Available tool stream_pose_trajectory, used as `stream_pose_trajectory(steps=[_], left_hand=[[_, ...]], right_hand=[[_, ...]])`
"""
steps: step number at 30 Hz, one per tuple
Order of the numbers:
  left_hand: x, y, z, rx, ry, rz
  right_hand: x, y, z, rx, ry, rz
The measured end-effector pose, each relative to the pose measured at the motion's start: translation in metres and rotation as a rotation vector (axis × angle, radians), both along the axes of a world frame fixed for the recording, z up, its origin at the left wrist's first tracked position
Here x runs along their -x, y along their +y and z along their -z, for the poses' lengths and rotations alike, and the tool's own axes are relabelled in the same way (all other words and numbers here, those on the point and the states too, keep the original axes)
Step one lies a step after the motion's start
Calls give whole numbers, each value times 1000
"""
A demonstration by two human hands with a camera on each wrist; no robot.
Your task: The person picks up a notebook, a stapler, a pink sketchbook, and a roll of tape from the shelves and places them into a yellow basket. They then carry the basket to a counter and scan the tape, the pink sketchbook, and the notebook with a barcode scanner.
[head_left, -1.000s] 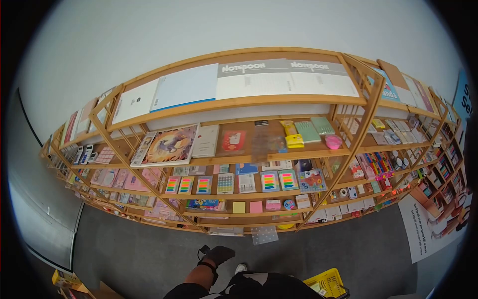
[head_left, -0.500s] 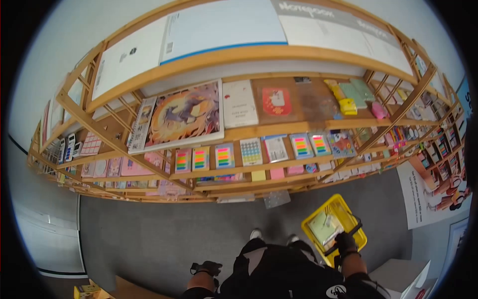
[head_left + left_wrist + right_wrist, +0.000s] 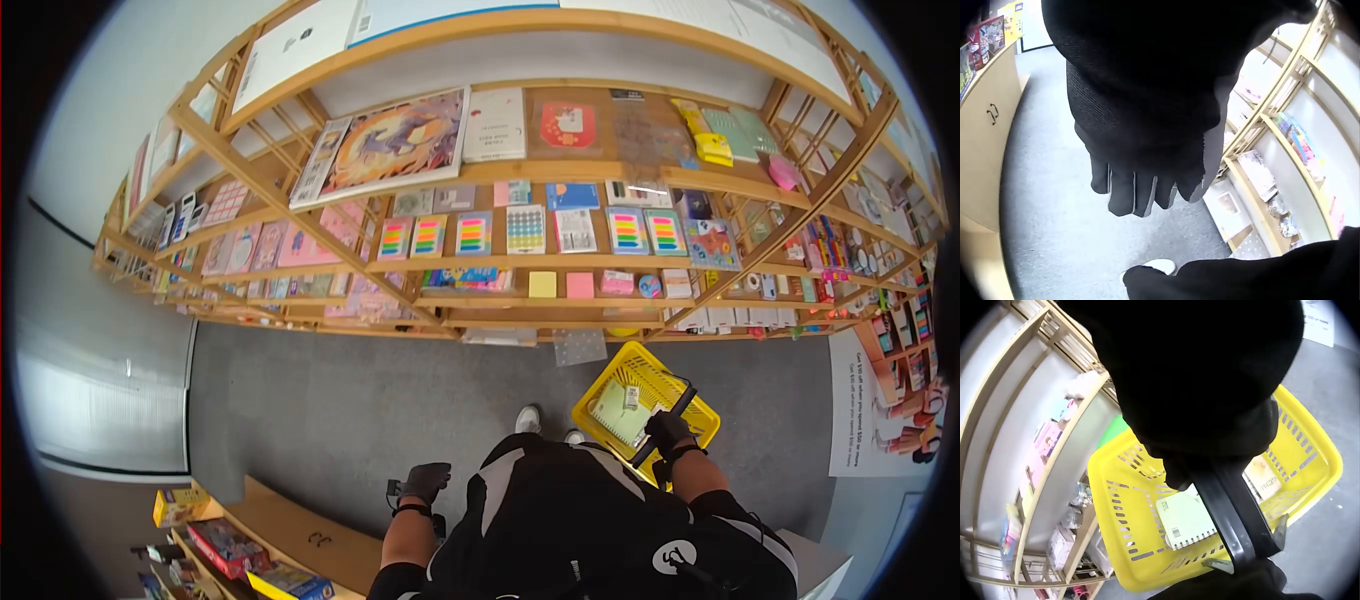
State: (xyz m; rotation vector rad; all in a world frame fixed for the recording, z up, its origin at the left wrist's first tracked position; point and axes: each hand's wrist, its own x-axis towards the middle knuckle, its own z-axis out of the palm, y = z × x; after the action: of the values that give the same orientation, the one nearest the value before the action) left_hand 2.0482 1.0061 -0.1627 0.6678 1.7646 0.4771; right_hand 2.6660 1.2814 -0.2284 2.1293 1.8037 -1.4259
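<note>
My right hand [image 3: 667, 432], in a dark glove, grips the black handle [image 3: 1232, 512] of a yellow shopping basket [image 3: 1113, 515]. The basket hangs in front of my right leg. Inside lie a pale green spiral notebook [image 3: 1186, 520] and a small cream-coloured item [image 3: 1262, 477], partly hidden by the handle. My left hand [image 3: 427, 482], gloved too, hangs at my left side with nothing in it. In the left wrist view its fingers [image 3: 1124, 194] hang loosely downward above the grey floor.
Ahead stands a long wooden shelf unit [image 3: 560, 262] stocked with notebooks, sticky tabs and other stationery. A low wooden cabinet [image 3: 985, 125] with boxes on it is behind me to the left. To the right is a white poster [image 3: 855, 400]. A dotted sheet [image 3: 580, 347] juts from the lowest shelf.
The view has tilted down and the shelves sit higher in it. The basket, partly seen at the bottom edge earlier, now shows whole with my right hand on its handle. My left hand stays low.
</note>
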Motion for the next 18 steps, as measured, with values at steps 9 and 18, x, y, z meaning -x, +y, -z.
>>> stream_pose_trajectory(steps=[9,18], left_hand=[[-84,-112,-44,291,45,-138],[-120,-232,2,163,160,-121]], right_hand=[[17,-25,-42,110,-272,-544],[28,-21,-10,286,-246,-430]])
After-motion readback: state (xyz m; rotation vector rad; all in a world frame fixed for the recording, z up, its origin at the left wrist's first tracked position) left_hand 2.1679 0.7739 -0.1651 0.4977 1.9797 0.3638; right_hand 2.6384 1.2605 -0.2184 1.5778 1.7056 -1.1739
